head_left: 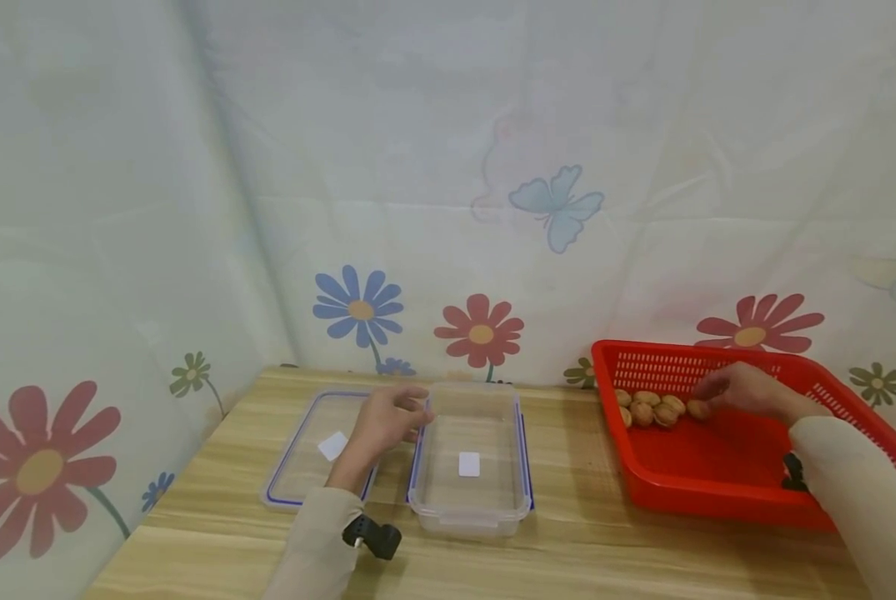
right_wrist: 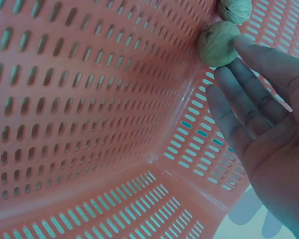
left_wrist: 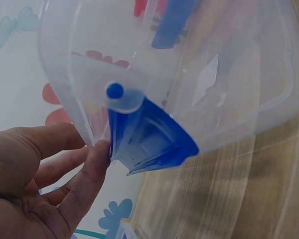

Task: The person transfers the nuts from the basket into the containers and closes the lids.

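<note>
A clear plastic food container (head_left: pixel 470 522) with blue side clips stands lidless on the table, a white label inside. My left hand (head_left: pixel 389 422) pinches its left rim; close up in the left wrist view, thumb and finger (left_wrist: pixel 96 158) meet at the edge beside a blue clip (left_wrist: pixel 154 134). Inside the red plastic basket (head_left: pixel 725 487) at the right, my right hand (head_left: pixel 751 392) holds a walnut (right_wrist: pixel 217 45) between thumb and fingertips, low by the basket's slotted wall. Several other walnuts (head_left: pixel 643 413) lie together just left of that hand.
The container's flat lid (head_left: pixel 308 454), blue-edged with a white label, lies left of the container on the wooden table (head_left: pixel 568 533). A flower-printed curtain (head_left: pixel 432 225) hangs behind the table and along its left side. Each wrist carries a small black camera (head_left: pixel 372 536).
</note>
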{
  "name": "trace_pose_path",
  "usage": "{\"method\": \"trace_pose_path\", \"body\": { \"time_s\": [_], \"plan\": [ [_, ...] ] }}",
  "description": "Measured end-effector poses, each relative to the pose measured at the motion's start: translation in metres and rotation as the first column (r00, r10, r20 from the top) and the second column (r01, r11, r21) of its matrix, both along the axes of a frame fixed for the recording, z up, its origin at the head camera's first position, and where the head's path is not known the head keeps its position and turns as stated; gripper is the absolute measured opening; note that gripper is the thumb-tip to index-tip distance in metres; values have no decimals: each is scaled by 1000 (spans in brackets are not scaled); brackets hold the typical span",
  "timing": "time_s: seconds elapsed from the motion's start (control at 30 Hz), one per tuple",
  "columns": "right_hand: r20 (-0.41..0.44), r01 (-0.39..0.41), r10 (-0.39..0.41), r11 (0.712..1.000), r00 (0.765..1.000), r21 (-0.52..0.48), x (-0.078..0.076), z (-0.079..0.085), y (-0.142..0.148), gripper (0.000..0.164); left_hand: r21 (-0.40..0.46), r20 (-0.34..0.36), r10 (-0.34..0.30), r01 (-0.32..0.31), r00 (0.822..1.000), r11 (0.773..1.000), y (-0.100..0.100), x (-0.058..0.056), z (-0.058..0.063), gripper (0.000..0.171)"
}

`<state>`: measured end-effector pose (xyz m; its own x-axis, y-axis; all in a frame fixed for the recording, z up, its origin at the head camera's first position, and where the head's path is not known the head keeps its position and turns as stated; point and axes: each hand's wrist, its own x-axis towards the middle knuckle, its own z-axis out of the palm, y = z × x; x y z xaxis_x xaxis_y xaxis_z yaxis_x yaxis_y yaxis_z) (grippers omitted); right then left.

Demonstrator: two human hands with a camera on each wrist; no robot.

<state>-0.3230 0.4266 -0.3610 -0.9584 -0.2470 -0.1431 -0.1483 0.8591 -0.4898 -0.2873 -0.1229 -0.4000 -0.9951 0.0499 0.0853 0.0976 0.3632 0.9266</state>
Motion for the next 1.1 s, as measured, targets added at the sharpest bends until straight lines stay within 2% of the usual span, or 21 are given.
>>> {"method": "trace_pose_path", "body": {
  "time_s": [0.27, 0.6, 0.83, 1.1],
  "plan": [
    [42, 14, -14, 1000, 999, 6, -1, -2, 1, 30, 1, 12, 4, -4, 1000, 1000, 0, 0, 0, 39],
    [76, 13, -13, 1000, 997, -2, -2, -3, 1, 34, 12, 16, 9, -9, 1000, 1000, 0, -2, -3, 39],
    [54, 32, -32, 999, 998, 1, 1, 2, 0, 35, 15, 27, 10, -10, 1000, 1000, 0, -2, -3, 39],
    [-34, 9, -11, 999, 999, -36, 10, 21, -12, 44, 19, 23, 13, -14, 1000, 1000, 0, -2, -3, 39]
  ]
}}
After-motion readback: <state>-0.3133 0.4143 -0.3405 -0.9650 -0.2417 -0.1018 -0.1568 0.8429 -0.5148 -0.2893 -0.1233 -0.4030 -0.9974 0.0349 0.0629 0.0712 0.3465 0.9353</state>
